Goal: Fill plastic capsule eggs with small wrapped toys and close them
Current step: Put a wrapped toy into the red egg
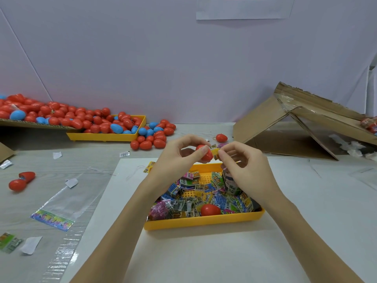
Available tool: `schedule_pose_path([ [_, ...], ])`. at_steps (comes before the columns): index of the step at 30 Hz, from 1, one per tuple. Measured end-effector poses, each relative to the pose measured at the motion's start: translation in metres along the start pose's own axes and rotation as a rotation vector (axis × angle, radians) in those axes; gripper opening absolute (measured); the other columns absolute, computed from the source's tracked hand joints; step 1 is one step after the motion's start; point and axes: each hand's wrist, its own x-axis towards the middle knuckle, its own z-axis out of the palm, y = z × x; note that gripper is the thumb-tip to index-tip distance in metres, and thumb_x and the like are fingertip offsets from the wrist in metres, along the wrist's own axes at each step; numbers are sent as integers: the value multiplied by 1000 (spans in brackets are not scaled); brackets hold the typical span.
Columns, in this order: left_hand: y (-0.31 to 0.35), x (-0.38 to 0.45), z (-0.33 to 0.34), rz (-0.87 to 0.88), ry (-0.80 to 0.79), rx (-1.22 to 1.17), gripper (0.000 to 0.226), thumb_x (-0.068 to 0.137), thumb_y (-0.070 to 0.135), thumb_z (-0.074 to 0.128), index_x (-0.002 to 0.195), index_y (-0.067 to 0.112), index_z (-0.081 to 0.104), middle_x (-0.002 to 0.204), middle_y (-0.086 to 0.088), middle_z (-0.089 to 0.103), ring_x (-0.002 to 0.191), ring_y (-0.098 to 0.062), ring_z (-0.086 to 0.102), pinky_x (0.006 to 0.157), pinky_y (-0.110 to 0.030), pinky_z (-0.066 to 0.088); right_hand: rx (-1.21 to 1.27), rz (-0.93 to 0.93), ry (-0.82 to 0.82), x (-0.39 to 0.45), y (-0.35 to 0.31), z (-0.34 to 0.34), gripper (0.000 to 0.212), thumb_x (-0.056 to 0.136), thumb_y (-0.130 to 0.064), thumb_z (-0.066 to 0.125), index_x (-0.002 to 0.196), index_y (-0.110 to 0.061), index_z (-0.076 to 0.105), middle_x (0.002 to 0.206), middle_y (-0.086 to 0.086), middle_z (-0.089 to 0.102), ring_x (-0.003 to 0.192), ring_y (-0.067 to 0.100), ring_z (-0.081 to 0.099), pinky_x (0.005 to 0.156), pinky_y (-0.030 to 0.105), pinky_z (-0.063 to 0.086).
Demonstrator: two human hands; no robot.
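While left hand [179,152] grips red egg half [205,153], right hand [242,158] pinches wrapped toy [215,155].

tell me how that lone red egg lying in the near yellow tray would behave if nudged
The red egg looks smooth and rounded, so it would probably roll, though the wrapped toys crowding it in the yellow tray may stop it. Probably light, being thin plastic.

Pale lilac wall [142,58], white paper sheet [244,9] taped high, grey wood-grain table [40,170], even light
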Motion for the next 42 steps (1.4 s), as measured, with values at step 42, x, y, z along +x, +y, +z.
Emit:
schedule_pose_path([
  [42,-1,-1,14,348,54,96,26,95,16,73,120,18,69,114,2,72,113,-20,69,98,-30,57,863,504,-116,4,-7,-8,39,75,-19,84,112,-10,74,107,11,79,102,23,77,80,28,62],
])
